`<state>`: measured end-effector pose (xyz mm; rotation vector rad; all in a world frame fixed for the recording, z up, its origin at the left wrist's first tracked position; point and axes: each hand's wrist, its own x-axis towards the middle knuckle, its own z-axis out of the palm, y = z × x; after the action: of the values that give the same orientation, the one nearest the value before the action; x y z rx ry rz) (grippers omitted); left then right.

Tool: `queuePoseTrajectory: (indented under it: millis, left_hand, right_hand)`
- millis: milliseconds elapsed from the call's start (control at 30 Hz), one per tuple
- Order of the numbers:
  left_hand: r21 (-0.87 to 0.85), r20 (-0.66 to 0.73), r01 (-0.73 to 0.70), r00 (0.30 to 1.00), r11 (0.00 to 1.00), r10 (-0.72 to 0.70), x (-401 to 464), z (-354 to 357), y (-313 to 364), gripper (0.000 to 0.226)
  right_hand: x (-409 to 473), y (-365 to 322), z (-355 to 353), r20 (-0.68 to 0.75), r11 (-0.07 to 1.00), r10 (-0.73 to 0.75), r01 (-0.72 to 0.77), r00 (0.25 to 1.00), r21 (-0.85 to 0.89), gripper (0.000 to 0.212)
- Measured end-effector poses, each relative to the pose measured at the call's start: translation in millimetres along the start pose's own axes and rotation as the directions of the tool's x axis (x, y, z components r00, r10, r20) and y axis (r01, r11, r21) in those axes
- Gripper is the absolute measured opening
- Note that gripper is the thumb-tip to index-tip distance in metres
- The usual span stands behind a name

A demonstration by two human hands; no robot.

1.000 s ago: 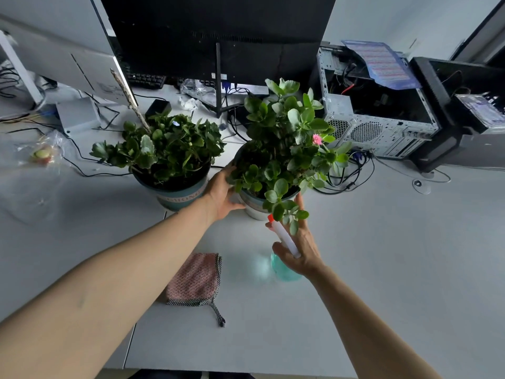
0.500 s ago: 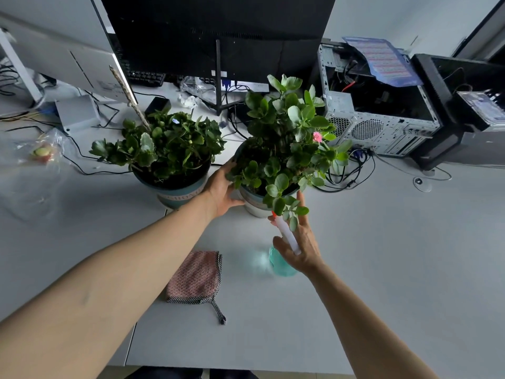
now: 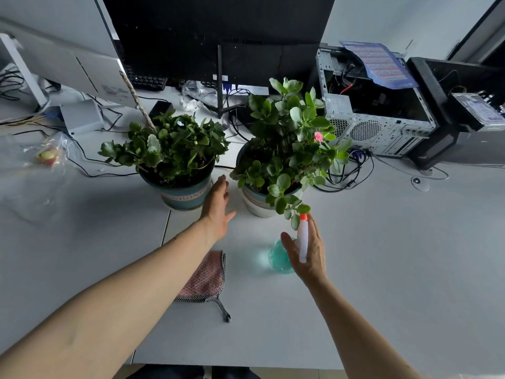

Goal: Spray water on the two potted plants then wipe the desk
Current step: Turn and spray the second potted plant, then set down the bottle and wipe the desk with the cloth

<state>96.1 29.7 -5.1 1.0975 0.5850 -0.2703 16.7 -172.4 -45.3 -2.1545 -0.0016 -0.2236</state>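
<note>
A pale grey desk (image 3: 396,242) stands against a white wall (image 3: 369,20). A large dark monitor (image 3: 218,36) and an open computer case (image 3: 377,116) sit behind; daylight perhaps comes from the right.

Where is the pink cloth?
In the head view, the pink cloth lies flat on the desk near its front edge, under the left forearm, left of the spray bottle and nearer than both pots.

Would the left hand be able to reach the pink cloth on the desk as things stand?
Probably yes. The left hand is open and empty between the pots, and the pink cloth lies flat beside that forearm with nothing on it, so pulling back should get there.
</note>
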Motion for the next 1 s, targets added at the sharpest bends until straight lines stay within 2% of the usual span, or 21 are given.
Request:
queuePoseTrajectory:
  millis: [67, 133, 267, 333, 433, 500, 533, 600, 700, 800, 833, 900, 1000]
  left_hand:
    - [0.111, -0.025, -0.059, 0.998, 0.992, 0.062, -7, -10, -8, 0.055]
    - [0.295, -0.015, -0.144, 0.988, 0.945, 0.155, -14, -25, -18, 0.049]
    - [0.628, 0.146, -0.275, 0.96, 0.728, 0.237, -27, -67, -40, 0.05]
    - [0.773, 0.203, -0.319, 0.943, 0.548, 0.263, -31, -91, -52, 0.054]
    - [0.924, 0.318, -0.349, 0.928, 0.154, 0.196, -33, -125, -67, 0.063]
    - [0.926, 0.371, -0.359, 0.922, -0.113, 0.107, -32, -147, -77, 0.07]
    - [0.906, 0.39, -0.369, 0.918, -0.208, 0.07, -32, -156, -81, 0.072]
    - [0.857, 0.418, -0.391, 0.909, -0.335, 0.008, -32, -173, -90, 0.076]
    - [0.805, 0.436, -0.407, 0.899, -0.431, -0.035, -34, -187, -97, 0.079]
    - [0.792, 0.449, -0.422, 0.892, -0.441, -0.048, -39, -189, -99, 0.087]
    - [0.784, 0.455, -0.427, 0.889, -0.45, -0.05, -39, -189, -99, 0.086]
    - [0.774, 0.459, -0.428, 0.887, -0.466, -0.052, -40, -191, -99, 0.074]
    - [0.774, 0.468, -0.438, 0.882, -0.458, -0.053, -38, -192, -98, 0.067]
  right_hand:
    - [-6, -5, 4, -0.009, 0.994, 0.107, -0.107, 0.994, -0.016, 0.055]
    - [-8, -9, 7, -0.005, 0.991, 0.13, -0.13, 0.992, -0.018, 0.052]
    - [-14, -12, 8, -0.036, 0.98, 0.2, -0.199, 0.979, 0.027, 0.058]
    - [-20, -10, 11, -0.063, 0.959, 0.273, -0.267, 0.96, 0.092, 0.069]
    - [-32, -6, 20, -0.113, 0.906, 0.406, -0.383, 0.907, 0.183, 0.091]
    - [-42, -1, 28, -0.171, 0.864, 0.502, -0.482, 0.848, 0.146, 0.106]
    - [-49, 0, 33, -0.189, 0.841, 0.541, -0.527, 0.819, 0.122, 0.113]
    - [-65, -2, 46, -0.202, 0.796, 0.603, -0.599, 0.772, 0.089, 0.121]
    - [-91, -15, 71, -0.208, 0.716, 0.689, -0.696, 0.695, 0.045, 0.125]
    - [-112, -34, 102, -0.228, 0.664, 0.728, -0.748, 0.646, 0.003, 0.121]
    - [-117, -40, 112, -0.227, 0.67, 0.72, -0.742, 0.655, -0.02, 0.117]
    - [-126, -51, 136, -0.193, 0.719, 0.661, -0.686, 0.725, -0.115, 0.102]
    - [-128, -55, 162, -0.009, 0.821, 0.475, -0.447, 0.88, -0.355, 0.069]
